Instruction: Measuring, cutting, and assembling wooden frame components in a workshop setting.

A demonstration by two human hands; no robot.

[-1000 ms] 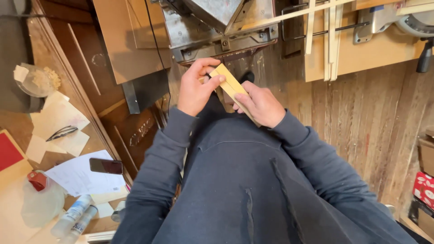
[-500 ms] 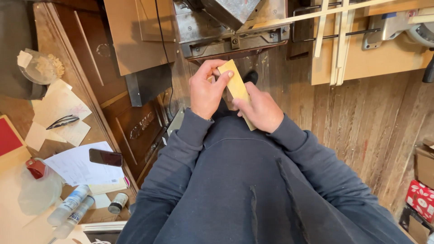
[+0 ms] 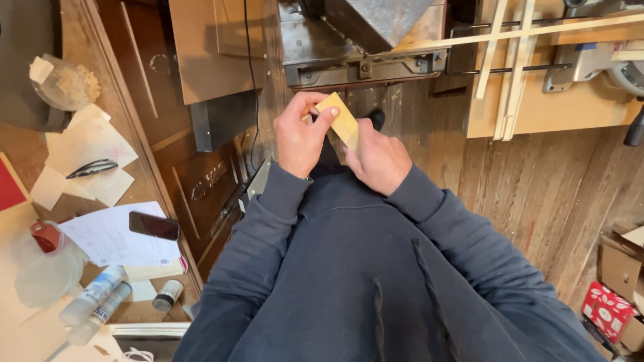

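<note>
A small flat yellow wooden block (image 3: 341, 118) is held between both hands in front of my chest, tilted on its edge. My left hand (image 3: 300, 137) pinches its upper left corner with thumb and fingers. My right hand (image 3: 380, 159) grips its lower right side, fingers curled under it and hiding that end. Dark blue sleeves cover both arms. Below the hands lies a wooden plank floor.
A metal machine (image 3: 362, 47) stands ahead. Thin wood strips (image 3: 516, 60) lie on a bench at the right. A dark wooden desk (image 3: 134, 167) at the left holds papers, a phone (image 3: 154, 226), bottles (image 3: 94, 302) and a plastic tub (image 3: 64, 84). Cardboard boxes (image 3: 620, 281) sit at the right.
The view has shifted slightly; both hands keep hold of the block and have turned it a little, with the left fingers moving along its upper edge.
</note>
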